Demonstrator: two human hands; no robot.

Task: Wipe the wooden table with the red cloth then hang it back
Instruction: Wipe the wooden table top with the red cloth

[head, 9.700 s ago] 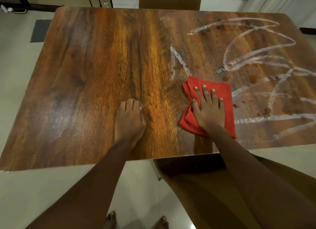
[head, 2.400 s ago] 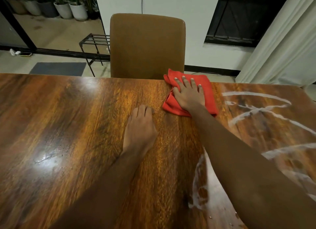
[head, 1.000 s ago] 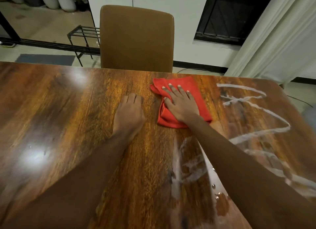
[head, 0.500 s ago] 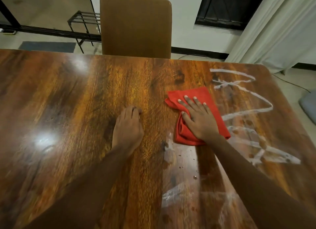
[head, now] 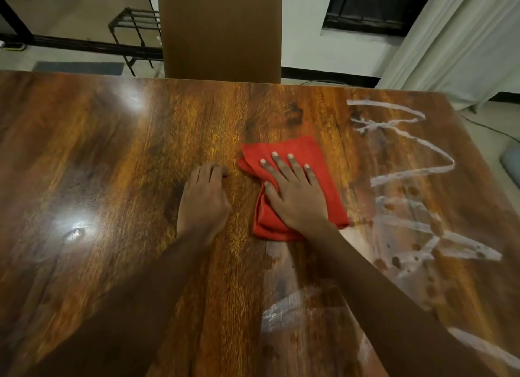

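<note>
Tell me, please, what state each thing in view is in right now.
wooden table: white streaks across its right side, left side glossy
red cloth: folded, lying flat on the table
right hand: straight fingers pressing the cloth
left hand: resting on bare wood, holding nothing
chair: at the far edge

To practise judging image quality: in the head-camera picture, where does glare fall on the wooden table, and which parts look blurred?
Head view: two glare patches on the left half of the wooden table; motion blur smears the near tabletop and forearms; the red cloth and right hand look sharper.
</note>
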